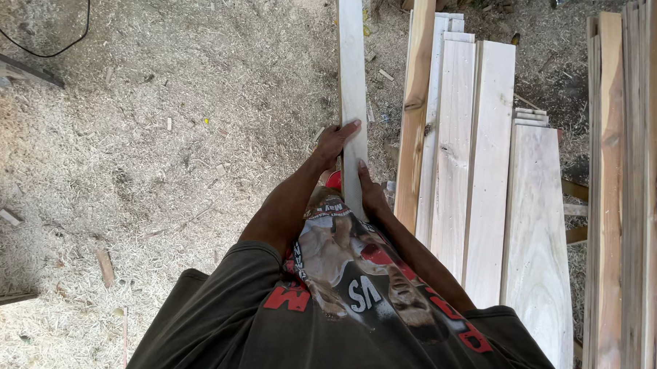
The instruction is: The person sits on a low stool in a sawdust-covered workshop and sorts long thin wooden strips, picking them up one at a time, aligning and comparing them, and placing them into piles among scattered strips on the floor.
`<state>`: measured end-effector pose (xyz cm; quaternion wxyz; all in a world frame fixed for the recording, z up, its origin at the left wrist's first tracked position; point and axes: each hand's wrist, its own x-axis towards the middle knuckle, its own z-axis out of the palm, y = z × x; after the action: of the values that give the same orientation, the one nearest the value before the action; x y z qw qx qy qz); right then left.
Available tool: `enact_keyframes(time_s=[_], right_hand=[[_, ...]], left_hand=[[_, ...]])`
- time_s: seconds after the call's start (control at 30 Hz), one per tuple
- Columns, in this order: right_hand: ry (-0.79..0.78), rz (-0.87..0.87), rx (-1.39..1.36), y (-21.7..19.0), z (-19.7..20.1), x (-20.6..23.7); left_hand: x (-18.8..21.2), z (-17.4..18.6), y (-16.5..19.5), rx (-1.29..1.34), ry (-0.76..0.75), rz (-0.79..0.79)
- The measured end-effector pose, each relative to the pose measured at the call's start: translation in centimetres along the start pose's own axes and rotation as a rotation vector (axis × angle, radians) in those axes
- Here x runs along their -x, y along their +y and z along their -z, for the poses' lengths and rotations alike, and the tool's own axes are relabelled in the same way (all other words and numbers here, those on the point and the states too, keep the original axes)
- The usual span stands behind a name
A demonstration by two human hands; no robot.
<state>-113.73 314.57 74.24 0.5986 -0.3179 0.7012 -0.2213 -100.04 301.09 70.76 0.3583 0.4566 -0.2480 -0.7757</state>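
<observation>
Head view: left hand (335,142) and right hand (372,195) both have fingers clamped on a narrow pale plank (352,69), held beside the stacked boards (482,168) over sawdust floor (162,149). Best keep it level, grip firm.

head cam | steep downward view — over own torso | near planks (482,161)

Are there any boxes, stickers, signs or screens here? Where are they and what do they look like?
No boxes, stickers, signs or screens show.
Printed shirt: on the person, bottom middle; dark olive, with a picture and red and white lettering.
Pale plank: held upright by the left hand and right hand; plain, no label.
Plank stack: to the right; bare light wood, unmarked.
</observation>
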Motion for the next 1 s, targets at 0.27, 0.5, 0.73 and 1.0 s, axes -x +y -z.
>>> enact_keyframes(time_s=[0.27,0.5,0.73,1.0], right_hand=[[0.005,-0.052,0.036,-0.8,0.1,0.4],[-0.003,-0.074,0.067,-1.0,0.3,-0.3],[-0.024,-0.094,0.100,-0.5,0.2,-1.4],[-0.040,-0.064,0.174,-0.2,0.2,-2.3]], left_hand=[[2.1,-0.8,1.5,0.007,0.021,-0.009],[1.5,-0.9,1.5,0.107,0.046,-0.006],[1.1,-0.5,1.4,0.065,0.099,0.014],[0.7,-0.4,1.5,0.064,0.122,0.010]])
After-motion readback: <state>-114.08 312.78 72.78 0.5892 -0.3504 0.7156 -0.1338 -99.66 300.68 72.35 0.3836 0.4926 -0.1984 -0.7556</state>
